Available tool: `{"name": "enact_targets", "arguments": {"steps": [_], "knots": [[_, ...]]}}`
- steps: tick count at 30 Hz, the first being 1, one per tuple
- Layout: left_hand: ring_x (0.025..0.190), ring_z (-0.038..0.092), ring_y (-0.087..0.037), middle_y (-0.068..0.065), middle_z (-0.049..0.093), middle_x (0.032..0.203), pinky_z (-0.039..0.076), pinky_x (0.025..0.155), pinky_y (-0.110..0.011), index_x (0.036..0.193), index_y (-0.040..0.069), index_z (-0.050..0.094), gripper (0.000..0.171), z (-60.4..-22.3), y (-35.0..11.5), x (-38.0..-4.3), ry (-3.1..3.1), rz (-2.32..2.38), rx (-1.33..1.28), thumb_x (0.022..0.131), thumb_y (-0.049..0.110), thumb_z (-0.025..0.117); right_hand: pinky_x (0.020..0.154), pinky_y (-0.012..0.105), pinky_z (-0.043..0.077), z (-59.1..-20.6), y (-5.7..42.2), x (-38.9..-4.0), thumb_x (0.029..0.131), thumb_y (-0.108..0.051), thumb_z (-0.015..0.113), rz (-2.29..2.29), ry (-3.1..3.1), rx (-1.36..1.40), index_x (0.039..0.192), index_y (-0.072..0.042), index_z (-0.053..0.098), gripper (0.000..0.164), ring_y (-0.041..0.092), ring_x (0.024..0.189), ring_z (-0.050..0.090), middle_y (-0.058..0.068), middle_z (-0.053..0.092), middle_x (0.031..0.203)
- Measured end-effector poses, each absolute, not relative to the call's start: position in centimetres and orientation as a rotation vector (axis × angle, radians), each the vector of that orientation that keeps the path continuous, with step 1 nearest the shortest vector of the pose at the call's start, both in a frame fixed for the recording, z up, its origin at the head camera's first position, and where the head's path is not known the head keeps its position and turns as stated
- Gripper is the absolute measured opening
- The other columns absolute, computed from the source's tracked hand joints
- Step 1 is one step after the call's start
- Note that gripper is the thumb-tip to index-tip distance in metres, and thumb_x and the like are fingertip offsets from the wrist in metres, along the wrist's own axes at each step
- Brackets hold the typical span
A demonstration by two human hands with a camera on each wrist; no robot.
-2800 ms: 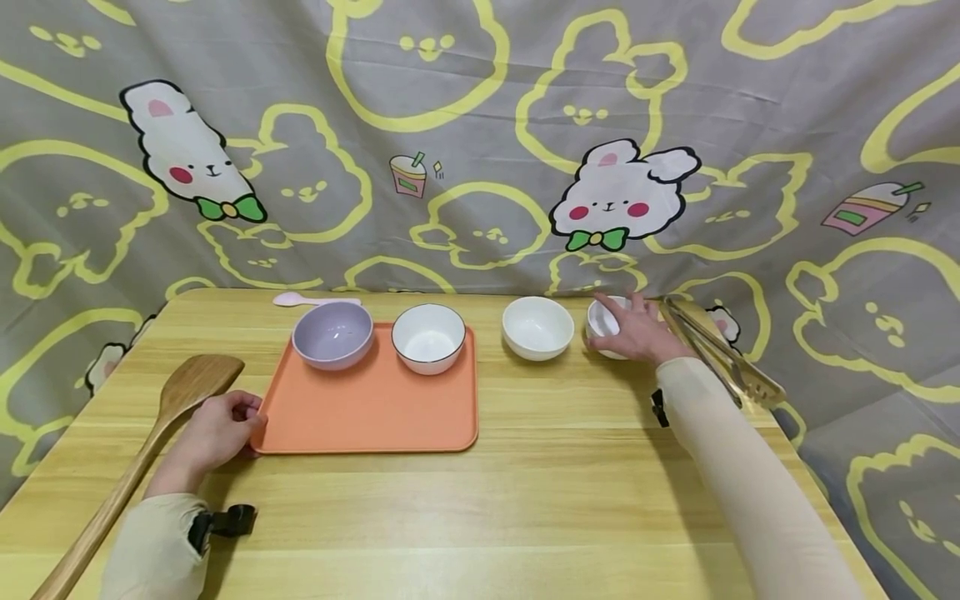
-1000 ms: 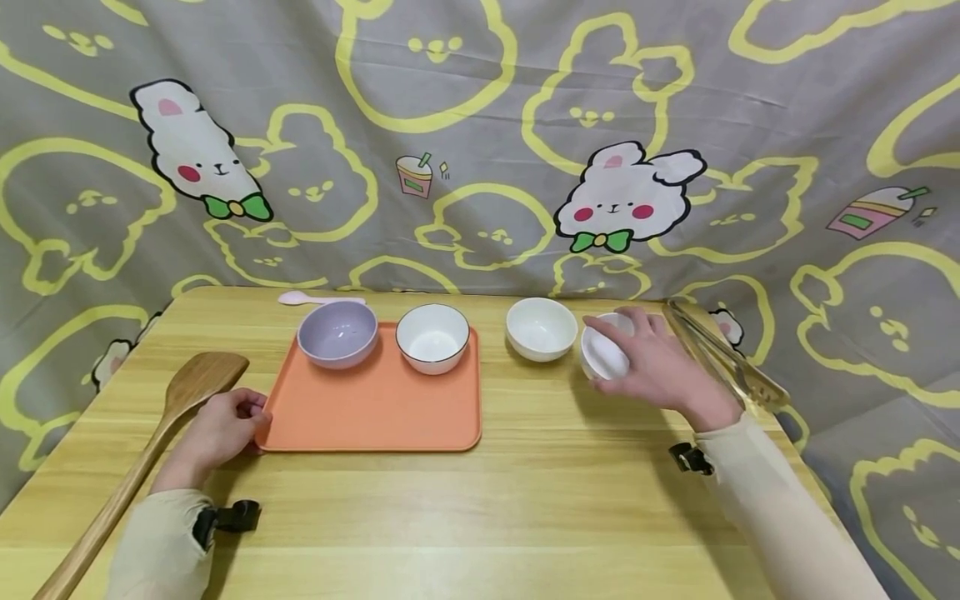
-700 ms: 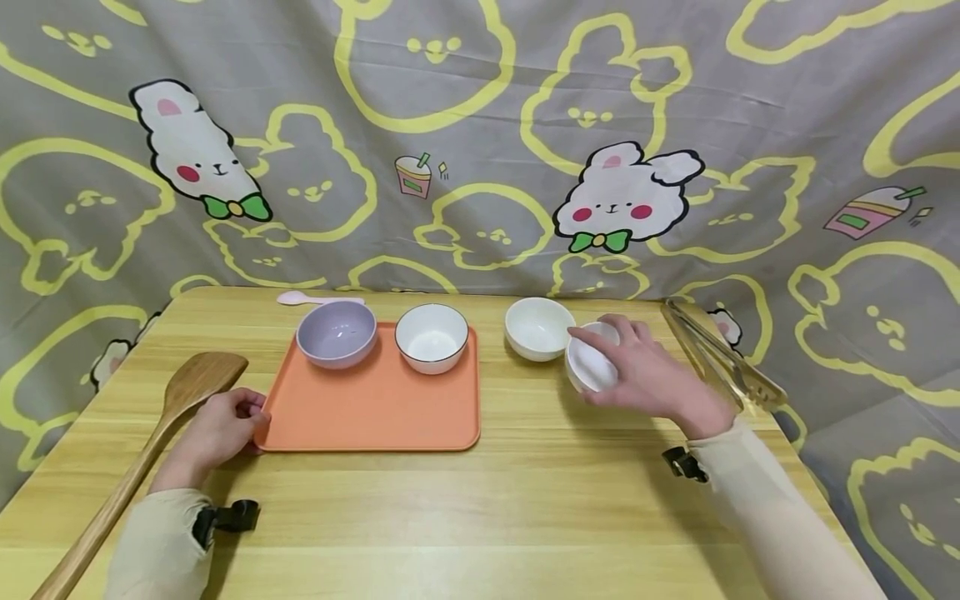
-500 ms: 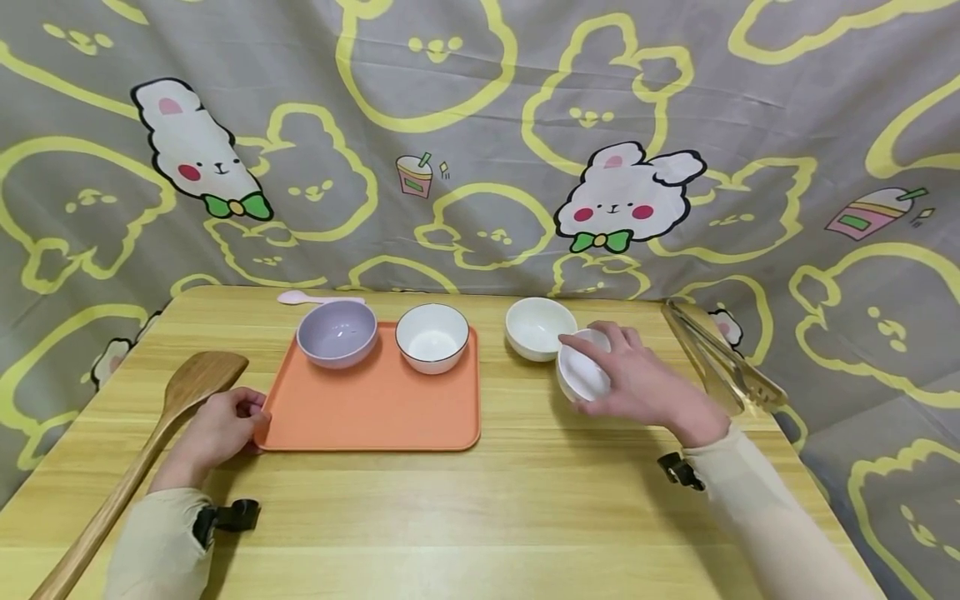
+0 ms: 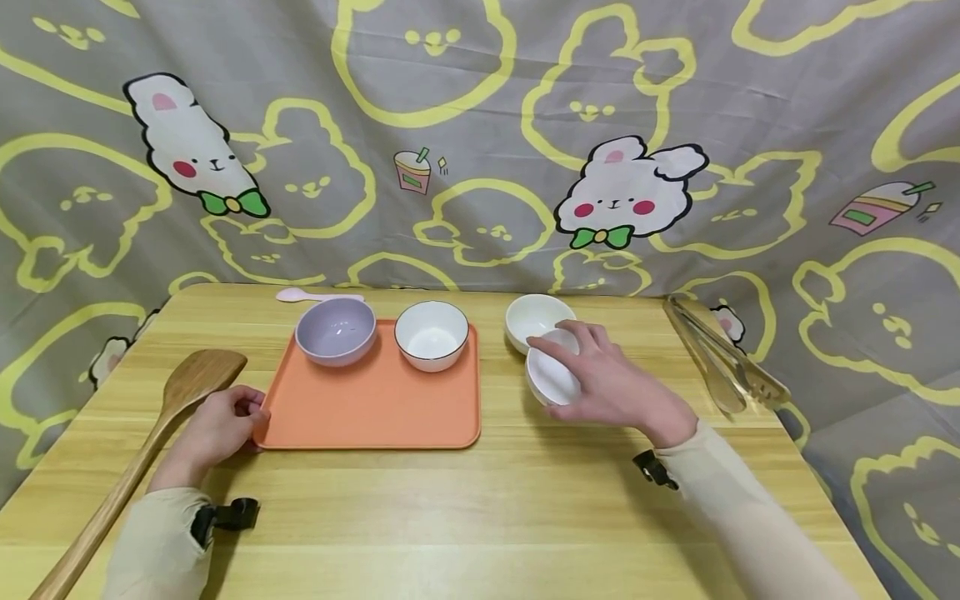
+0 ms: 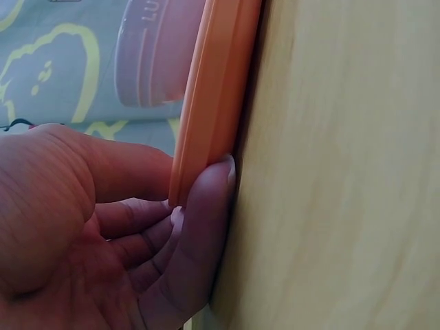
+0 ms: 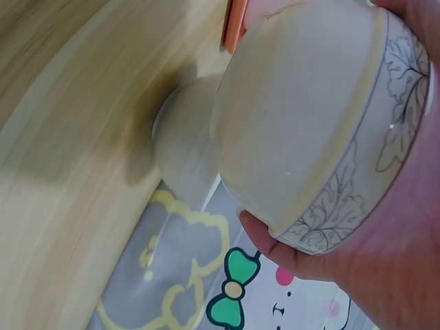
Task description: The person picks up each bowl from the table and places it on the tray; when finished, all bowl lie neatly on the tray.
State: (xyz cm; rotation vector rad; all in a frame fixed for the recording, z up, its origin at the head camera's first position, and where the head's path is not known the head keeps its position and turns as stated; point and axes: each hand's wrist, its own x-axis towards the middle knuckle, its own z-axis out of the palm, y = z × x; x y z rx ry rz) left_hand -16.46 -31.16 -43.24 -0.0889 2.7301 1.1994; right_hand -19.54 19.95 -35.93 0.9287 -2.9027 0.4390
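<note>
My right hand (image 5: pixel 618 387) grips a white bowl (image 5: pixel 551 379) by its rim, slightly tilted and raised off the table. In the right wrist view this bowl (image 7: pixel 295 103) shows a grey leaf pattern around its rim band. It overlaps a plain white bowl (image 5: pixel 528 315) standing just behind it. My left hand (image 5: pixel 217 429) pinches the left edge of an orange tray (image 5: pixel 367 412); in the left wrist view the tray edge (image 6: pixel 213 89) lies between thumb and finger. On the tray's back part stand a purple bowl (image 5: pixel 335 333) and a white bowl with a dark rim (image 5: pixel 431 337).
A long wooden spatula (image 5: pixel 198 379) lies at the left, beside my left forearm. Behind the tray lies a pink spoon (image 5: pixel 300 296). Metal tongs (image 5: pixel 712 346) lie at the right edge. A patterned curtain (image 5: pixel 480 125) hangs directly behind the table (image 5: pixel 450 517).
My right hand has lifted the leaf-patterned bowl from beside the tongs and carried it left and toward me, in front of the plain white bowl. My left hand stays on the tray edge.
</note>
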Motion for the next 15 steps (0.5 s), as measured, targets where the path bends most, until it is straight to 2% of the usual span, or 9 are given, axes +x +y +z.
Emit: {"name": "enact_targets", "arguments": {"steps": [6,15], "knots": [[0.068,0.060,-0.021,-0.016,0.055,0.090,0.053,0.055,-0.032,0.115,-0.016,0.048,0.030,-43.1,-31.3,-16.4,2.714,1.197,-0.106,0.094,0.004,0.054,0.083,0.052,0.047,-36.0,18.8,-19.5,0.072,-0.048,0.079,0.428,-2.896,0.966,0.146,-0.037,0.044,0.082,0.037,0.126,0.032,0.014,0.029,0.147],[0.069,0.059,-0.021,-0.016,0.055,0.090,0.053,0.055,-0.032,0.115,-0.016,0.049,0.028,-43.5,-31.4,-16.5,2.715,1.198,-0.107,0.094,0.003,0.054,0.089,0.051,0.045,-36.0,16.6,-19.5,0.073,-0.051,0.077,0.422,-2.902,1.051,0.148,-0.036,0.041,0.084,0.032,0.129,0.029,0.012,0.029,0.149]]}}
